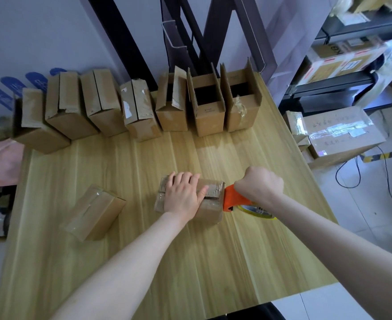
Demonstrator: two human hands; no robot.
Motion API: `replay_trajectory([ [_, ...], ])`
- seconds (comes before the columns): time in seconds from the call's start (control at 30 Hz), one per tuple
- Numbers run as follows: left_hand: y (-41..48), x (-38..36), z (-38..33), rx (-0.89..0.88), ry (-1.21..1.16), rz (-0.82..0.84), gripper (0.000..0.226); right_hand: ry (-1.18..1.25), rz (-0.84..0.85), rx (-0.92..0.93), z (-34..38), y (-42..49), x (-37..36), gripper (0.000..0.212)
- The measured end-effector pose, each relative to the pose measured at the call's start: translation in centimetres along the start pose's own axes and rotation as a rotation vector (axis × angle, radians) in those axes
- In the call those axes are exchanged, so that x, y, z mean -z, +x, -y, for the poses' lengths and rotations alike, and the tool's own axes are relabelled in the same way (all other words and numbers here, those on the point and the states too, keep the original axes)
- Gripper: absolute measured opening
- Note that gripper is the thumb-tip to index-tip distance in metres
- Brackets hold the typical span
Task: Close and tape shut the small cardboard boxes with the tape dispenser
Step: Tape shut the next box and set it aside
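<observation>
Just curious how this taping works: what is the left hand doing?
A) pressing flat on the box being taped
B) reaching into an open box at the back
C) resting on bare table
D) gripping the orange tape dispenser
A: the left hand lies flat on the closed flaps of the box, while the right hand grips the tape dispenser at its right end.

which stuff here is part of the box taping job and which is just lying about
Job: box being taped, tape dispenser, left hand, right hand, sealed box, back row of boxes.
Lying about: floor carton, shelf parcels, black frame.
</observation>
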State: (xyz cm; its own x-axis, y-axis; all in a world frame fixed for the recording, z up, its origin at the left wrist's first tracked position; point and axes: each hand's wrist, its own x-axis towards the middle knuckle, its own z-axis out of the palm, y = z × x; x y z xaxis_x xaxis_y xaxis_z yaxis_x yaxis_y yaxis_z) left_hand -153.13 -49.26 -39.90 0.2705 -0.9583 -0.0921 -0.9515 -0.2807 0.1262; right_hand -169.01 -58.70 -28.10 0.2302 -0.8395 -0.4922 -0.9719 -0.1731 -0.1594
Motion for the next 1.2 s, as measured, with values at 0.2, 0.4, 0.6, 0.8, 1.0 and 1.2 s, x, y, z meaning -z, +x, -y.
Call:
replay_trajectory([
  [0.2,-0.4,0.6,-0.1,0.001,0.016,0.038,0.074,0.222,0.125,-0.152,-0.8,1.9,0.3,0.012],
  [0.4,-0.1,1.4,0.1,0.003,0.019,0.116,0.091,0.594,0.168,-0.267,-4.4,2.0,-1.6,0.010],
  [0.6,-1.7,1.6,0.3,0.336,-0.025,0.113,0.084,1.231,0.271,-0.465,-9.1,1.6,-1.1,0.013],
  [0.8,-4.4,2.5,0.0,0.930,-0.400,0.207,0.072,1.576,0.339,-0.322,-9.2,0.9,1.0,0.023],
  [1.0,-6.4,3.5,-1.7,1.102,-0.719,0.016,0.080,1.512,0.323,-0.085,-7.6,0.4,1.0,0.017],
  [1.2,-3.4,12.4,-1.8,0.716,-1.403,-0.151,0.028,1.347,0.330,0.284,-5.9,-0.9,1.6,0.043],
])
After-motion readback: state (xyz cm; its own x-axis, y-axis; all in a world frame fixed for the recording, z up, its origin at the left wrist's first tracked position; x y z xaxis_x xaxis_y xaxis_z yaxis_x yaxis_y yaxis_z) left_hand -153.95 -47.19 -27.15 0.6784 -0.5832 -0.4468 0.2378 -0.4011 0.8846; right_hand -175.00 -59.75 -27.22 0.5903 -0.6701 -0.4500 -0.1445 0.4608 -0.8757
